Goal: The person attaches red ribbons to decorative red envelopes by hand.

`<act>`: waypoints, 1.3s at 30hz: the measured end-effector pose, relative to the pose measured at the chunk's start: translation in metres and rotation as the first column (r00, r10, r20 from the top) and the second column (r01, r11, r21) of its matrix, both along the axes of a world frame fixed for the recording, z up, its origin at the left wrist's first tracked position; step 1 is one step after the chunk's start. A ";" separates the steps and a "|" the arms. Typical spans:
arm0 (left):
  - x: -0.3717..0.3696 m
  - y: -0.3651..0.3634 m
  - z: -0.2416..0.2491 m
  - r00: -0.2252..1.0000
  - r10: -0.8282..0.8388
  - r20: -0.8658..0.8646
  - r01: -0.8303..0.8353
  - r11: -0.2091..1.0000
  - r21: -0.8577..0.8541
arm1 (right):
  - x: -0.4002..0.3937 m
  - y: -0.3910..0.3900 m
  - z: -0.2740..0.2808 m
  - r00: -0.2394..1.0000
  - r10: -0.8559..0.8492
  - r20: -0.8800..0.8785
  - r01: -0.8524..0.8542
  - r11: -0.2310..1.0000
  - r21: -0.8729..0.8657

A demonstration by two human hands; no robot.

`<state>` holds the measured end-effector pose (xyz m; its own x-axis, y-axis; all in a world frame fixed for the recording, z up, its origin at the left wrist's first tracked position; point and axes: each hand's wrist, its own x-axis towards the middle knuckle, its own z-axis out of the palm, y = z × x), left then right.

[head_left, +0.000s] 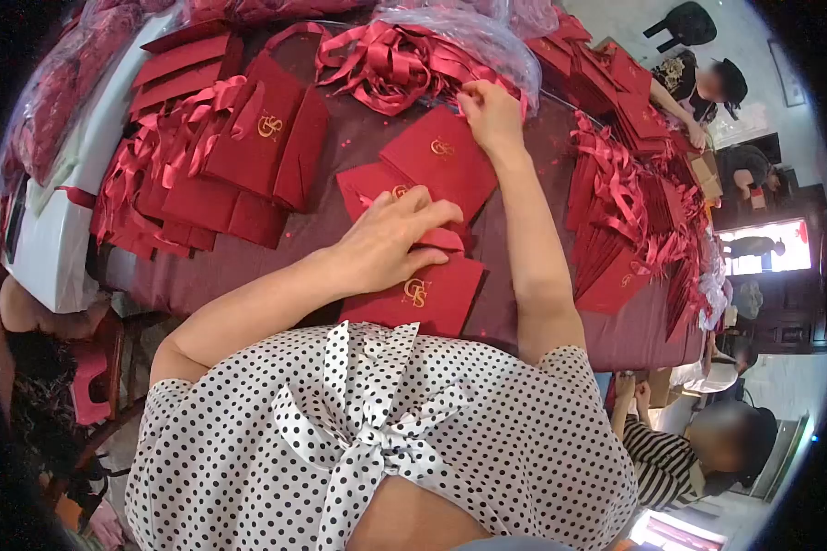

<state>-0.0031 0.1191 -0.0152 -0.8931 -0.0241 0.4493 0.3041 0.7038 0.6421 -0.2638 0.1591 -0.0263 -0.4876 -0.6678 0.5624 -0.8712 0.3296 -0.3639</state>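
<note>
Several red bags with gold lettering lie overlapping in front of me, one red bag [441, 151] at the far side and another red bag [418, 298] nearest my body. Over the middle ones rests my left hand [400, 234], its fingers bent around a folded red edge. My right hand [493, 115] reaches past the bags to the near edge of a heap of red ribbons [386, 69], fingers bent together; whatever lies between its fingertips is too small to make out. Clear plastic wrap [487, 41] lies beside the ribbons.
Stacked red bags with ribbon handles [266, 129] stand at the left, beside a white box [60, 248]. More ribboned bags [629, 202] cover the right side of the purple tablecloth [524, 243]. Other people [680, 459] are at the right edge.
</note>
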 end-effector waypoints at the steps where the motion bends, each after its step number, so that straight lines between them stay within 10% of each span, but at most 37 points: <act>1: 0.001 -0.001 0.004 0.995 -0.025 0.102 0.022 0.999 0.028 | -0.007 -0.009 -0.002 0.999 -0.039 -0.014 0.040 0.993 0.111; 3: 0.000 0.000 0.005 0.999 -0.003 0.053 0.001 0.999 0.043 | -0.010 -0.016 -0.006 0.988 -0.111 -0.111 0.132 0.970 0.203; 11: -0.002 -0.020 0.011 0.964 0.263 0.046 -0.267 0.942 0.205 | 0.036 0.036 0.082 0.994 0.023 0.104 0.012 0.945 -0.328; 12: -0.005 -0.024 0.007 0.962 0.264 0.069 -0.273 0.934 0.231 | 0.046 0.043 0.091 0.930 0.126 0.345 0.047 0.891 -0.451; 18: -0.013 -0.036 -0.010 0.965 0.237 0.114 -0.262 0.906 0.332 | 0.041 0.075 0.099 0.642 0.653 0.401 -0.138 0.614 -0.778; 21: -0.015 -0.039 -0.018 0.975 0.224 0.015 -0.216 0.920 0.326 | 0.051 0.080 0.118 0.690 0.658 0.301 -0.048 0.457 -0.888; 29: -0.009 -0.028 -0.001 0.955 0.295 0.042 -0.289 0.886 0.362 | 0.058 0.124 0.151 0.906 0.421 0.039 -0.171 0.448 -0.878; 32: -0.011 -0.024 0.000 0.877 0.292 -0.380 -0.345 0.935 -0.077 | 0.076 0.132 0.149 0.973 0.227 0.042 -0.156 0.779 -0.607; 33: -0.007 -0.021 0.007 0.902 0.228 -0.367 -0.291 0.949 -0.124 | 0.083 0.130 0.148 0.878 0.437 0.196 -0.271 0.791 -0.549; 39: -0.005 -0.011 -0.006 0.993 0.097 -0.067 -0.110 0.966 -0.233 | 0.103 0.102 0.133 0.784 0.390 0.482 -0.347 0.920 -0.180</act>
<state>-0.0082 0.1077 -0.0213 -0.8654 -0.0024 0.5011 0.2518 0.8625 0.4389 -0.1606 0.2615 0.1070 -0.4399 -0.8195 0.3673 -0.6103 -0.0273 -0.7917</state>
